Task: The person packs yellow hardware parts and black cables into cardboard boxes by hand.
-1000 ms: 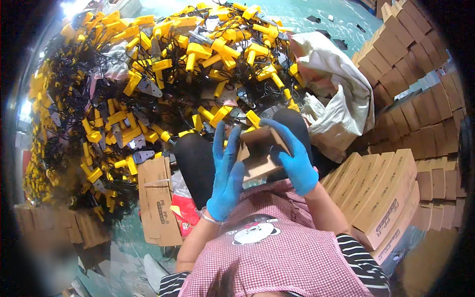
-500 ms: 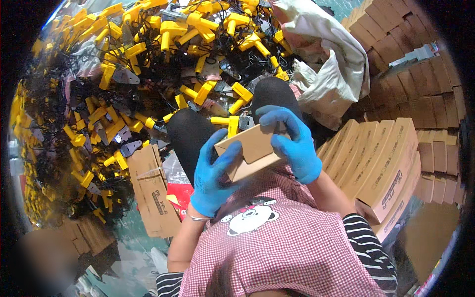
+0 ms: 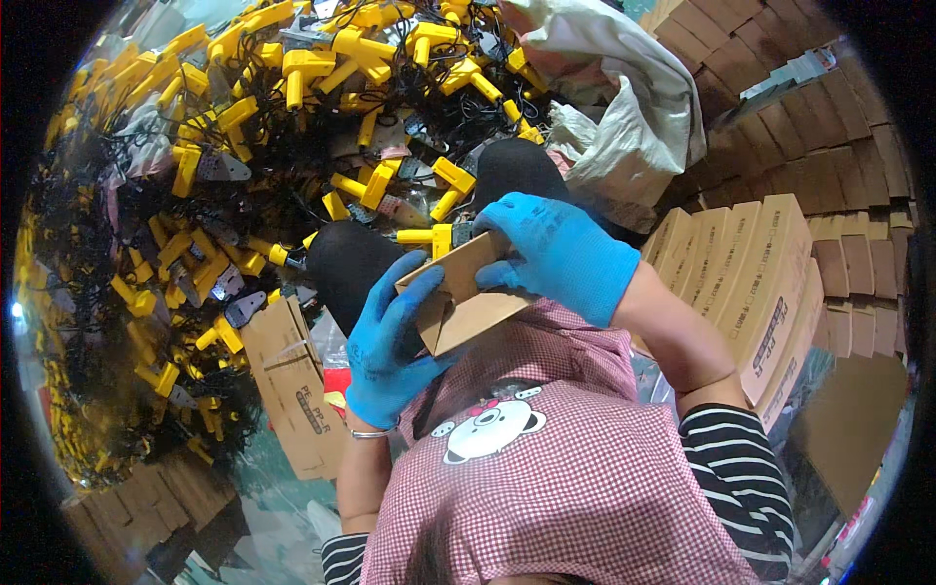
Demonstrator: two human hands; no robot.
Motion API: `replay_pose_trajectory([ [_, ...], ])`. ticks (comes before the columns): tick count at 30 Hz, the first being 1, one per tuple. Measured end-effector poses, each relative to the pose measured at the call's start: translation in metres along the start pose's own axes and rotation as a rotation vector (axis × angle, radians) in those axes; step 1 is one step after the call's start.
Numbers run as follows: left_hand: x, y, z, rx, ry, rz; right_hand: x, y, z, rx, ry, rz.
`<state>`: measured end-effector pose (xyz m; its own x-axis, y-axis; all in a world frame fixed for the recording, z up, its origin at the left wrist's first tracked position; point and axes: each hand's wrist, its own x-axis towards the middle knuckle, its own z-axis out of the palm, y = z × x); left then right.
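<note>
A small brown cardboard box (image 3: 475, 322) is held in front of my apron, above my lap. My left hand (image 3: 390, 336), in a blue glove, grips its left end, with the thumb at the upper edge and the fingers around the side. My right hand (image 3: 561, 255), gloved the same way, holds the far right part, its fingers bent over the upper edge and reaching into the fold by the flap. The back of this hand hides the box's right end. Just beyond the box lies a yellow-handled tool (image 3: 436, 237).
Yellow-handled tools with black cords (image 3: 210, 166) form a large heap ahead and to the left. Flattened cartons (image 3: 297, 390) lie at my left. On the right, long cartons (image 3: 756, 283) stand in a row, with more boxes (image 3: 809, 146) stacked behind. A white woven sack (image 3: 624, 107) slumps ahead.
My right hand has turned and come over the box's far edge, its forearm swinging inward. The box is tilted more steeply, and the whole view has shifted slightly.
</note>
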<state>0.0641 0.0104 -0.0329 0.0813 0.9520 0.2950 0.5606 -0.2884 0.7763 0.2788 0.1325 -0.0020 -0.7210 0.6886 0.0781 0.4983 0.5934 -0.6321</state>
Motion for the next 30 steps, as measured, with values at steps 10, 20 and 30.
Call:
replay_pose_trajectory([
  [10,-0.034,-0.046,-0.145,-0.641,1.089,-0.316,-0.017,0.011,0.005,-0.151,0.351,-0.185],
  [20,-0.102,-0.041,-0.239,0.046,0.83,-0.834,-0.019,0.015,0.056,0.634,0.386,0.239],
  [30,-0.037,-0.008,-0.121,0.81,-0.143,-0.326,-0.136,0.287,0.154,-0.023,0.565,1.204],
])
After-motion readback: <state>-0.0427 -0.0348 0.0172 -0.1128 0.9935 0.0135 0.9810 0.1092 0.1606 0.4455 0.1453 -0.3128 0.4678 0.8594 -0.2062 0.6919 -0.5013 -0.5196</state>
